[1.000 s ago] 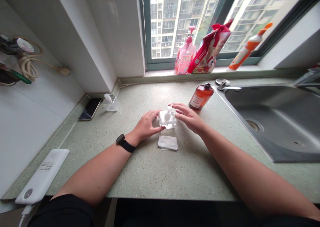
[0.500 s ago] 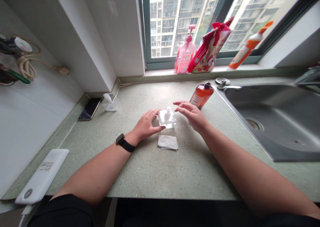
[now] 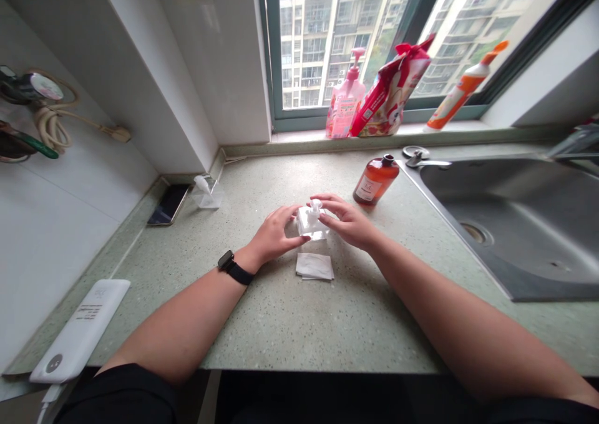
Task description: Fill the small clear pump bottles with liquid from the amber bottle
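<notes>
A small clear square bottle [image 3: 306, 226] stands on the countertop in front of me, with a clear pump top or cap [image 3: 316, 205] on it. My left hand [image 3: 272, 236] grips the bottle from its left side, thumb at the near face and fingers round the far side. From the right, my right hand [image 3: 347, 222] has its thumb and fingers round the top piece. Just in front of the bottle lies a folded white tissue [image 3: 315, 266]. Beyond my right hand, an amber bottle [image 3: 375, 181] with a white label stands uncapped.
A steel sink [image 3: 528, 224] is at the right. A clear container with a white pump head [image 3: 206, 194], a phone [image 3: 168, 204] and a white power bank [image 3: 80, 330] lie leftward. On the windowsill stand a pink pump bottle [image 3: 345, 108], a red bag [image 3: 392, 93] and an orange-white bottle [image 3: 461, 93].
My right hand has moved left and closed round the top of the clear bottle, leaving the amber bottle in fuller view. My left hand has stayed on the clear bottle.
</notes>
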The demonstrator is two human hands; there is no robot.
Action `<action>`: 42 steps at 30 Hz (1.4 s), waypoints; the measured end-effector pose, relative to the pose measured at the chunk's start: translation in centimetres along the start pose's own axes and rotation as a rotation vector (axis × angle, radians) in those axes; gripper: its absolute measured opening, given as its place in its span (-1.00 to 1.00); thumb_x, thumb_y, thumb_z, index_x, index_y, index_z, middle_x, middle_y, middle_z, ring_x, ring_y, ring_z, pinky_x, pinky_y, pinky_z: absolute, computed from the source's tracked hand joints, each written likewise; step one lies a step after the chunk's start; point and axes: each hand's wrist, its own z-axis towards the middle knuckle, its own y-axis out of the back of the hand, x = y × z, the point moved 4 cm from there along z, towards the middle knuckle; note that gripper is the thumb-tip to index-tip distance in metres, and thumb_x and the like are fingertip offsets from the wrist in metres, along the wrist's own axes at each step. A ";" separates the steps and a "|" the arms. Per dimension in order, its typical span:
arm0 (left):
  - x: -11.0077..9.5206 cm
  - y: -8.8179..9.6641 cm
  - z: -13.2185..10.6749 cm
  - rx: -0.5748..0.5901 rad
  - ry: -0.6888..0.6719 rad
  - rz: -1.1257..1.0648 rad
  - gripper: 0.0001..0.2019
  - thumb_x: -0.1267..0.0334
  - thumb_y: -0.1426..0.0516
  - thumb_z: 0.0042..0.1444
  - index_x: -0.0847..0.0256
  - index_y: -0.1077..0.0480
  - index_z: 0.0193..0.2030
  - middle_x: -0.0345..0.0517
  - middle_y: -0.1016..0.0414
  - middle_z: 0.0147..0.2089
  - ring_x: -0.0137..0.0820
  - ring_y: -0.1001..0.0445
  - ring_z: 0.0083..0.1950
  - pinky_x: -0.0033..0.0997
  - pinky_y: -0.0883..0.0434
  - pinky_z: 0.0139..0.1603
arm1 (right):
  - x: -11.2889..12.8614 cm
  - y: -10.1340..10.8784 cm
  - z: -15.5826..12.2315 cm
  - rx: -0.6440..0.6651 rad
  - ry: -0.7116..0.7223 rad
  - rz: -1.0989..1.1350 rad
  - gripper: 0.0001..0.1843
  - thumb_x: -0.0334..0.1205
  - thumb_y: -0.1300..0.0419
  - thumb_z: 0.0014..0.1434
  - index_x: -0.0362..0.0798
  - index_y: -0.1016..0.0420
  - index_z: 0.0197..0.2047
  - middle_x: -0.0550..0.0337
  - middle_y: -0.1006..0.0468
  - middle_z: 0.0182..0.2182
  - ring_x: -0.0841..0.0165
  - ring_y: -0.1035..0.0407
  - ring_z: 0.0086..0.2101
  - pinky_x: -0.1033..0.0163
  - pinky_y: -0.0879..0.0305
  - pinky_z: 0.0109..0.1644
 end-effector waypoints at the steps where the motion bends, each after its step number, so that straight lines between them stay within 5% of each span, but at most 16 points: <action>1: 0.0 0.0 0.0 0.000 0.001 -0.003 -0.32 -0.05 -0.40 0.24 0.13 -0.37 0.40 0.10 -0.55 0.23 -0.08 -0.58 0.18 0.00 -0.53 0.23 | 0.0 0.0 0.1 -0.010 0.003 -0.004 -0.62 0.18 -0.30 0.36 0.14 -0.71 0.05 -0.01 -0.57 0.21 0.04 -0.45 0.25 -0.24 -0.28 0.45; 5: 0.0 -0.1 0.0 0.001 0.004 -0.013 -0.33 -0.06 -0.39 0.25 0.11 -0.36 0.40 0.09 -0.54 0.23 -0.08 -0.58 0.18 0.00 -0.53 0.23 | 0.0 -0.1 0.3 -0.050 0.004 -0.036 -0.67 0.17 -0.36 0.31 0.09 -0.64 -0.12 -0.01 -0.61 0.15 0.05 -0.49 0.19 -0.24 -0.32 0.40; 12: -0.1 0.0 0.0 0.004 -0.002 0.004 -0.32 0.00 -0.39 0.25 0.12 -0.34 0.43 0.09 -0.54 0.24 -0.09 -0.57 0.20 0.01 -0.52 0.25 | 0.8 -0.3 0.3 -0.007 0.059 -0.071 -0.66 0.02 -0.30 0.39 0.14 -0.66 0.15 0.00 -0.59 0.21 0.09 -0.47 0.24 -0.19 -0.33 0.42; 22: 0.2 0.0 0.0 -0.029 0.033 0.028 -0.35 -0.11 -0.41 0.20 0.13 -0.38 0.30 0.07 -0.55 0.17 -0.08 -0.60 0.15 0.01 -0.53 0.21 | 1.5 -0.7 0.5 -0.161 0.050 -0.216 -0.85 -0.08 -0.41 0.26 0.10 -0.72 -0.13 0.05 -0.67 0.01 0.09 -0.54 0.07 -0.17 -0.43 0.27; 29: 0.2 0.1 -0.1 -0.058 0.019 0.035 -0.30 -0.17 -0.42 0.16 0.10 -0.36 0.31 0.06 -0.53 0.18 -0.06 -0.58 0.18 0.07 -0.49 0.29 | 2.0 -0.7 0.4 -0.113 0.053 -0.141 -0.81 -0.05 -0.35 0.32 0.10 -0.72 -0.06 0.06 -0.65 -0.01 0.15 -0.54 0.03 -0.08 -0.46 0.24; 33: 0.2 0.5 -0.3 -0.075 -0.010 -0.035 -0.12 -0.24 -0.37 0.20 0.09 -0.18 0.50 0.16 -0.46 0.30 -0.03 -0.55 0.25 0.13 -0.46 0.36 | 2.0 0.9 0.1 -0.143 0.027 0.032 -0.68 0.12 -0.38 0.30 0.10 -0.73 -0.05 0.05 -0.60 0.01 0.13 -0.53 0.07 -0.08 -0.48 0.25; 42: 0.9 0.4 -0.3 -0.049 0.048 -0.029 -0.31 -0.24 -0.10 0.43 0.13 -0.18 0.51 0.15 -0.51 0.24 -0.06 -0.57 0.23 0.15 -0.47 0.35 | 3.9 9.6 -0.7 -0.373 -0.039 0.254 -0.42 0.35 -0.58 -0.08 0.10 -0.74 -0.17 0.09 -0.60 -0.07 0.09 -0.55 0.03 -0.06 -0.53 0.19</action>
